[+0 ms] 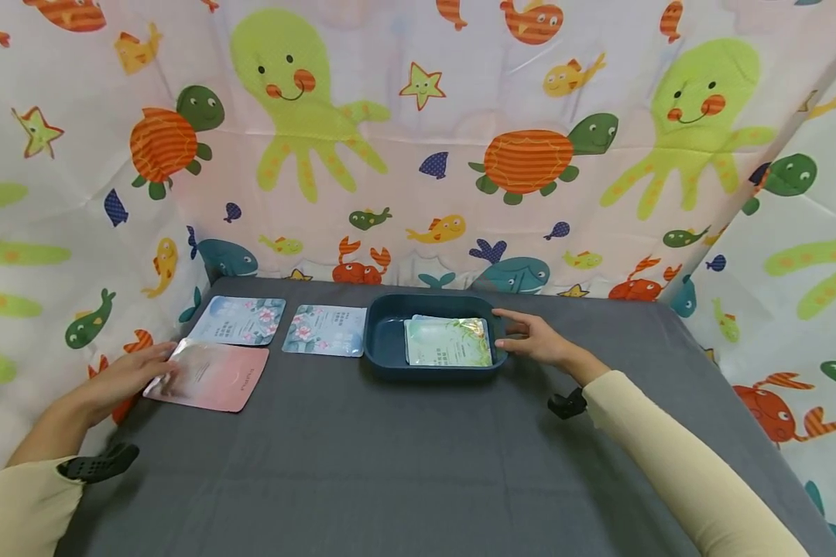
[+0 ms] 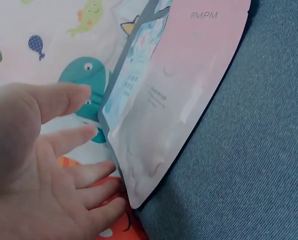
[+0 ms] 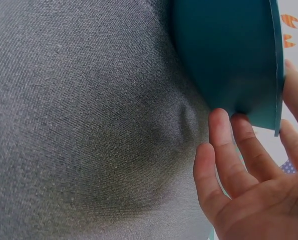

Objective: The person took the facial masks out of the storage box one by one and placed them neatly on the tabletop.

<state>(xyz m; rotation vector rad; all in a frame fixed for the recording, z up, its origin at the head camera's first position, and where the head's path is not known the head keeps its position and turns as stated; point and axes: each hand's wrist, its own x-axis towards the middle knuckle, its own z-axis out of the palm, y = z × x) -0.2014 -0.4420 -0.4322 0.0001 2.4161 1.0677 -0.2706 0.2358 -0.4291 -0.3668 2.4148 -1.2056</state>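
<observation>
**Left hand at pink pouch, right hand on blue bin**

Left to right:

Left hand (image 1: 127, 381) — grip spread, fingers loose, pinching nothing. Fingertips sit at the left edge of the pink pouch (image 1: 216, 375); contact is hard to confirm. Black wristband (image 1: 99, 464), cream sleeve (image 1: 28, 503) behind it.

Pink pouch lies on the grey-covered bench (image 1: 390, 472), silvery toward the hand, pink at the right end. Left wrist view reads "PMPM" on the pink end.

Blue floral packet (image 1: 240, 321) lies just beyond the pouch; can't tell if the pouch overlaps its near edge.

Second floral packet (image 1: 325, 330) lies next along, right edge by the bin's left wall.

Dark blue bin (image 1: 432, 374) stands upright on the bench. Green packet (image 1: 448, 346) inside, face up, toward the right end; a pale edge shows behind it.

Right hand (image 1: 543, 340) at the bin's right end — grip spread, fingers extended, fingertips against the outside of the end wall, thumb by the rim. Black wristband there too, cream sleeve running to lower right.

Backdrop: sea-animal print curtain (image 1: 425, 178).
</observation>
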